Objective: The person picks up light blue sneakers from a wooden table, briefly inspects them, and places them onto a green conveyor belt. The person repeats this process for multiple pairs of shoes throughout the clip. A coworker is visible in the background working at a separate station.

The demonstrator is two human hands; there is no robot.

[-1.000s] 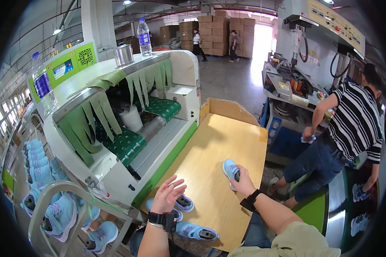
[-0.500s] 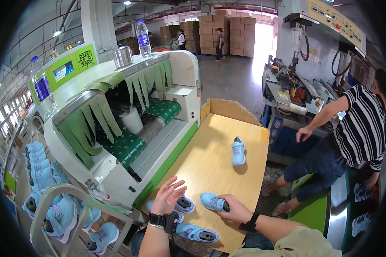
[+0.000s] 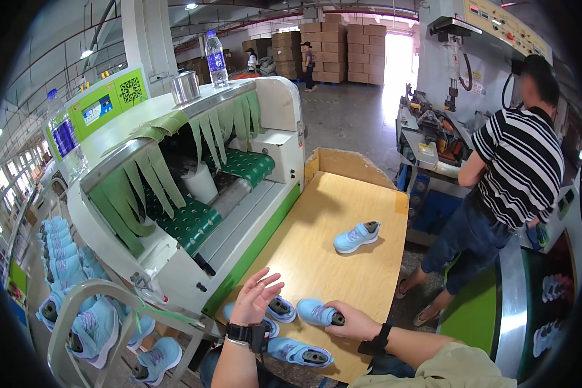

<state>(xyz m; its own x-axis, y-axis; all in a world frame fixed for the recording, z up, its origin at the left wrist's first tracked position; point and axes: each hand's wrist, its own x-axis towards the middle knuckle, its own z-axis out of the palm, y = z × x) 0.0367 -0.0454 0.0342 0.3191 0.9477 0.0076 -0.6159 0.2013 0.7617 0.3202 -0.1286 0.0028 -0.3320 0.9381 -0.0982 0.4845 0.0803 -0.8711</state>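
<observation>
My right hand (image 3: 354,321) grips a light blue sneaker (image 3: 312,311) by its heel, over the near part of the wooden table (image 3: 333,200). A dark insert shows in the shoe's opening. My left hand (image 3: 257,299) is raised with its fingers apart and nothing in it. Below and beside it several more blue sneakers lie close together, including one near the front edge (image 3: 299,352) and one partly behind my hand (image 3: 280,310). Farther out on the table, a single blue sneaker (image 3: 357,237) stands with its toe toward the left.
Left of the table stands a white and green machine (image 3: 284,103) with green strip curtains and a green perforated belt (image 3: 191,226). Racked blue sneakers (image 3: 94,330) are at the far left behind a grey metal frame (image 3: 61,323). A co-worker (image 3: 520,168) stands at a machine on the right.
The far sneaker has turned from pointing toward me to lying crosswise, toe to the left. My right hand and its sneaker have shifted slightly left. The co-worker has straightened up and turned away.
</observation>
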